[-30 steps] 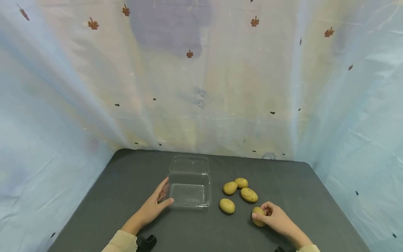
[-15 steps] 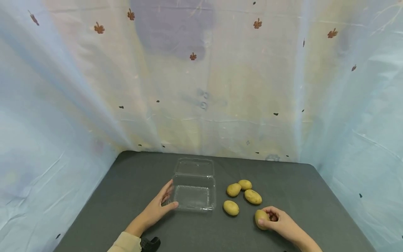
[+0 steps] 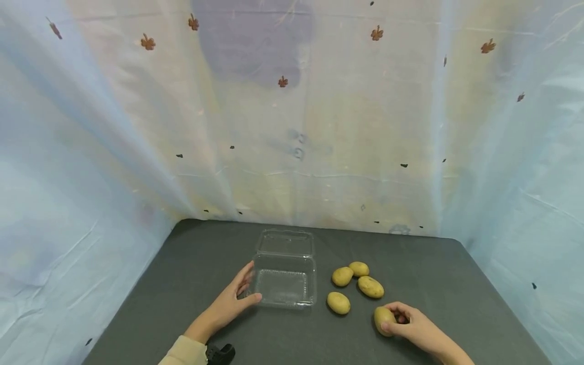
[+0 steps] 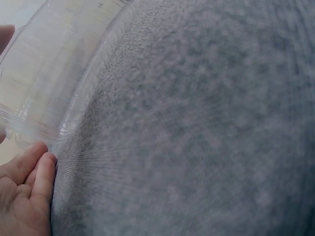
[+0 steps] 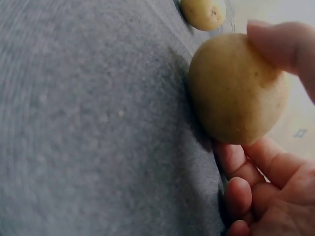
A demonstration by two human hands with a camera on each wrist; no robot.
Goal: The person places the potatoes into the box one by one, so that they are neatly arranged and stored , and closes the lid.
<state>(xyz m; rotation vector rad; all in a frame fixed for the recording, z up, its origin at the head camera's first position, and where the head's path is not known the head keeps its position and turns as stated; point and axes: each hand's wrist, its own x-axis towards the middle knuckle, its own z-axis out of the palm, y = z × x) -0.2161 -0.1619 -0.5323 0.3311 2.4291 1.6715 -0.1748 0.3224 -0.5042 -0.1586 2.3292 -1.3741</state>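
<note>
My right hand (image 3: 417,329) pinches a yellow potato (image 3: 382,320) between thumb and fingers at the near right of the table. In the right wrist view, the thumb lies on one side of this potato (image 5: 231,93) and the fingertips on the other, with the potato close over the grey surface. My left hand (image 3: 223,306) is at the left side of a clear plastic clamshell container (image 3: 281,288), thumb spread from fairly straight fingers. The container's lid (image 3: 286,244) lies folded back. In the left wrist view, fingertips (image 4: 47,157) are right at the container's corner.
Several loose potatoes lie between the container and my right hand: one potato (image 3: 338,303) nearer, another potato (image 3: 371,287) farther right, and others behind. The dark grey table (image 3: 310,337) meets a patterned plastic curtain (image 3: 356,126) at the back and sides.
The head view has shifted slightly, so everything sits a little farther right and lower. Both hands keep their places, the right one still holding the potato.
</note>
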